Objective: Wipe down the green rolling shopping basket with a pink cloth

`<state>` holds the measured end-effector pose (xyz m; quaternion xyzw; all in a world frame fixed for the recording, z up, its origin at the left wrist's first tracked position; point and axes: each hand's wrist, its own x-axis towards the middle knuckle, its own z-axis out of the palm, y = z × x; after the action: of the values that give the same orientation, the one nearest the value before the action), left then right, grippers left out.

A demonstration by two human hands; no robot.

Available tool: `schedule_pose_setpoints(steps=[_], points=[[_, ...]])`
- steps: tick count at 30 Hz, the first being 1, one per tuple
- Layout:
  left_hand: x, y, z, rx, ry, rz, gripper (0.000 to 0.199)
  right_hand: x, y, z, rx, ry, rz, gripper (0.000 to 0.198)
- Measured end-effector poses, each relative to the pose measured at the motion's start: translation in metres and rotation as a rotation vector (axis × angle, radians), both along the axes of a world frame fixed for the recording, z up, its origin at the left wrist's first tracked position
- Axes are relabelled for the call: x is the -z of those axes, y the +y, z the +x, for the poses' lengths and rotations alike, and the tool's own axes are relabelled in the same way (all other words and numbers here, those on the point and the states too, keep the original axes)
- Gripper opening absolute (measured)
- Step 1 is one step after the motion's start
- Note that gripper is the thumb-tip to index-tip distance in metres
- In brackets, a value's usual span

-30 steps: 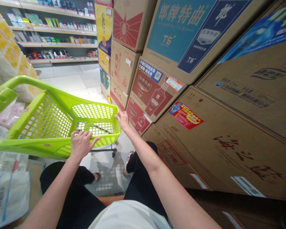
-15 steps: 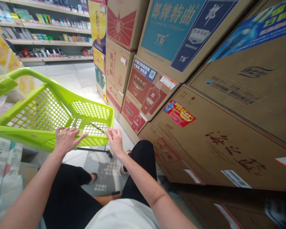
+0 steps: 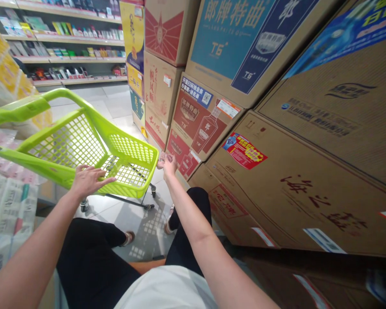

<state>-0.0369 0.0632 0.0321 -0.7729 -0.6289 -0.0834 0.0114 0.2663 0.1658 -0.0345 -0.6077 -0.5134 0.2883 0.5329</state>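
Observation:
A bright green plastic shopping cart [image 3: 131, 148] with lattice walls stands before me, tilted in my view. My left hand [image 3: 88, 179] lies over its near rim, fingers hooked over the edge and thumb stretched along it. My right hand [image 3: 170, 165] is just beyond the cart's right end, fingers pinched together. At its fingertips is a small pinkish, crumpled-looking bit that I cannot make out clearly. The cart basket holds nothing that I can see; dark frame bars show through its lattice floor.
Stacked cardboard cartons [image 3: 296, 171] rise close on my right. Shelves [image 3: 73, 38] with small packaged goods run along the back. Wrapped packs [image 3: 13, 210] stand at the left. Cart wheels [image 3: 149, 207] rest on the tiled floor [image 3: 99, 210] near my feet.
My right hand has left the cart's near right corner and moved right and slightly forward, past its end. My left hand stays on the rim. The cart appears shifted slightly right.

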Motion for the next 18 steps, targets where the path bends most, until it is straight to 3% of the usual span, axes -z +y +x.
schedule_pose_setpoints(steps=[4, 9, 18], points=[[-0.002, 0.013, -0.003, -0.008, 0.009, -0.06, 0.063, 0.017, -0.034, -0.008, -0.026, 0.205, -0.131, 0.034], [-0.005, 0.022, -0.01, -0.021, 0.078, -0.134, 0.067, 0.038, -0.066, -0.014, -0.052, 0.095, -0.145, 0.029], [-0.01, 0.026, 0.001, -0.01, 0.097, -0.177, 0.075, 0.027, 0.0, 0.005, 0.056, 0.111, -0.177, 0.024]])
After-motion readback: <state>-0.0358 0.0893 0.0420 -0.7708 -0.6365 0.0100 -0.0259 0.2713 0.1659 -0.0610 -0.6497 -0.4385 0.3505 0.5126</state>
